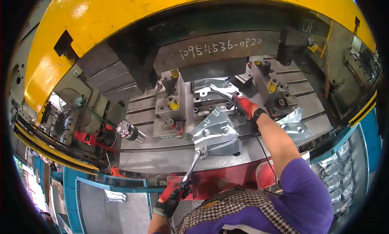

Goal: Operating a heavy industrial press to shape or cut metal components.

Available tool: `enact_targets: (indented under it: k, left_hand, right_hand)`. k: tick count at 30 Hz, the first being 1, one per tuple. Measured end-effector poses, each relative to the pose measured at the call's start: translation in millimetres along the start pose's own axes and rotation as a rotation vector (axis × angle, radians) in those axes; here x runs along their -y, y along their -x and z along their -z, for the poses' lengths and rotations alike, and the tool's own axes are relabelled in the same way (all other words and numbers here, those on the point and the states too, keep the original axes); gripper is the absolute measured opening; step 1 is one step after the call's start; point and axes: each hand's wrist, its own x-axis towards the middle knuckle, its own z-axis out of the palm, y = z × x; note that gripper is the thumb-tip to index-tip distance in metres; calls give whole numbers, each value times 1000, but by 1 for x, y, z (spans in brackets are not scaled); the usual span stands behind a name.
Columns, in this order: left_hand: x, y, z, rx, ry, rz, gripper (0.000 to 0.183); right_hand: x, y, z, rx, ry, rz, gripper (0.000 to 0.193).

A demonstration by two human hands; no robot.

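My left hand [174, 192], in a red and black glove, is closed round the handle of long metal tongs [193, 166]. Their jaws meet the lower edge of a bent silver sheet-metal part [216, 130], held tilted above the front of the press bed. Reaching farther in, my gloved right hand [245, 106] grips a second pair of tongs [224, 90]. That tool's tip lies at another formed sheet-metal part [202, 87] on the die in the middle. Whether its jaws are clamped on that part I cannot tell.
The yellow press frame [121, 9] arches over the dark upper die [210, 49]. Guide blocks with yellow-topped posts [173, 102] flank the lower die. Another metal part [295, 126] rests at the right, a silver cylinder [130, 132] at the left. Stacked parts [338, 177] fill a bin lower right.
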Motion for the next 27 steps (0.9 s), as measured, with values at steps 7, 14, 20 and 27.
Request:
enact_targets:
  k: [7, 14, 20, 27]
  left_hand:
    - [-13, 35, -5, -20, -287, -117, 34]
    - [40, 6, 17, 137, -170, -35, 42]
    - [10, 35, -19, 43, -126, -3, 38]
    - [32, 54, -19, 75, -108, -75, 38]
  right_hand:
    - [-7, -9, 3, -60, -73, -121, 41]
    - [-47, -52, 44, -355, 571, 170, 51]
    - [-7, -6, 26, -160, 311, -23, 53]
    - [8, 34, -13, 20, 64, -74, 59]
